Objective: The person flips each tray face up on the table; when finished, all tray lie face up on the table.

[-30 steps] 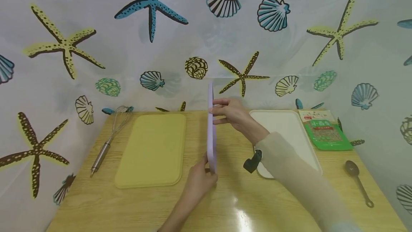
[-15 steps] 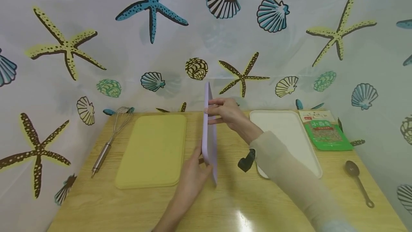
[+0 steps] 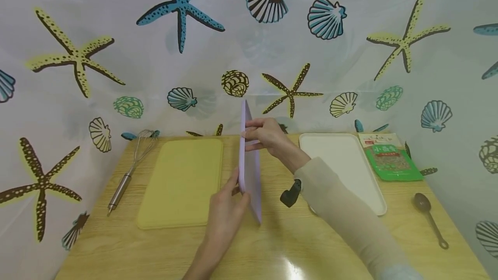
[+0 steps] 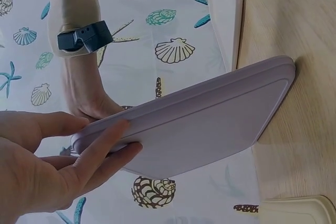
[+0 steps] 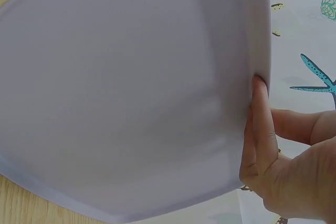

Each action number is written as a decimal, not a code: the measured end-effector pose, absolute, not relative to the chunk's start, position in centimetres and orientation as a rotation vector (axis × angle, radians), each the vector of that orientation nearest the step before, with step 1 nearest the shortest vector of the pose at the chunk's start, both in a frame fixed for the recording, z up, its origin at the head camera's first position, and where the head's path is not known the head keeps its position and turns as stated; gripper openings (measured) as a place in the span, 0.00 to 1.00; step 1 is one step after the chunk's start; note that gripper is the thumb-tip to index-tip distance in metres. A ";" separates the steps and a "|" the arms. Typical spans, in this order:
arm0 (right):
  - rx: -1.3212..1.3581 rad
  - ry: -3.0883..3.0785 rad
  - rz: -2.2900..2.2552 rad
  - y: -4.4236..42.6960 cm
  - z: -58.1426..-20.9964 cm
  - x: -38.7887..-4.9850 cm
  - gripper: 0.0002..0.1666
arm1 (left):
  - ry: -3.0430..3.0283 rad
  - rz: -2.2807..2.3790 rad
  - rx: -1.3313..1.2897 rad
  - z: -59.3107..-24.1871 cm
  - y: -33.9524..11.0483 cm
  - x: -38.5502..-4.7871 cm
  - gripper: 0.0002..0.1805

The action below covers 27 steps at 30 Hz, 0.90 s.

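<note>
A lilac tray stands on edge near the middle of the table, seen almost edge-on. My left hand grips its near side low down, the thumb on the right face. Higher up, my right hand pinches the tray between thumb and fingers, with fingers on the inner face. In the left wrist view the left hand lies along the rim of the tray, whose far corner meets the wood. The right wrist view shows the tray's smooth inside and the right hand holding its raised rim.
A yellow tray lies left of the lilac one, with a whisk beyond it. On the right are a white tray, a green packet and a brown spoon. A shell-patterned cloth hangs behind.
The lilac tray has shifted left and turned, showing more of its right face. My left hand has moved left and slightly up its edge; my right hand has moved left with the tray.
</note>
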State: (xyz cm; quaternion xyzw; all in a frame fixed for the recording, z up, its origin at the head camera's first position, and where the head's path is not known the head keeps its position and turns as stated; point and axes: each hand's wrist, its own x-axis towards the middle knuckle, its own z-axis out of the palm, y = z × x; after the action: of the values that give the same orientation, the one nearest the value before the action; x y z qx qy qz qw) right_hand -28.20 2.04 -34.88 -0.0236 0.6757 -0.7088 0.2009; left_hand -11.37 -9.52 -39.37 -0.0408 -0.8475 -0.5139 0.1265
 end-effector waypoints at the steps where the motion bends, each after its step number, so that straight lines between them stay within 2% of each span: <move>1: -0.064 1.887 -1.977 2.0 -34.8 -28.1 0.26 | -2.462 -1.499 -0.123 -39.3 -9.6 -11.4 0.31; 8: -0.078 1.913 -1.976 2.1 -34.8 -27.8 0.26 | -2.453 -1.485 -0.153 -38.9 -9.8 -11.2 0.29; 15: -0.271 2.234 -1.795 3.6 -36.1 -27.4 0.19 | -2.462 -1.393 -0.124 -38.9 -10.0 -11.1 0.28; 19: -0.266 2.347 -1.686 5.0 -38.5 -27.1 0.20 | -2.460 -1.372 -0.098 -38.9 -10.3 -11.0 0.28; 27: -0.091 2.410 -1.476 7.7 -45.7 -26.1 0.24 | -2.445 -1.467 -0.044 -39.0 -11.0 -11.2 0.27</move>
State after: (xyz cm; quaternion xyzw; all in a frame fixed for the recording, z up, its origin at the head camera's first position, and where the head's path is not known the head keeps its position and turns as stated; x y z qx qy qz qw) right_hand -26.14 7.74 -45.74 -0.0317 0.8418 -0.5156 0.1564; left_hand -11.15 -11.04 -38.96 -0.0154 -0.8485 -0.5090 0.1442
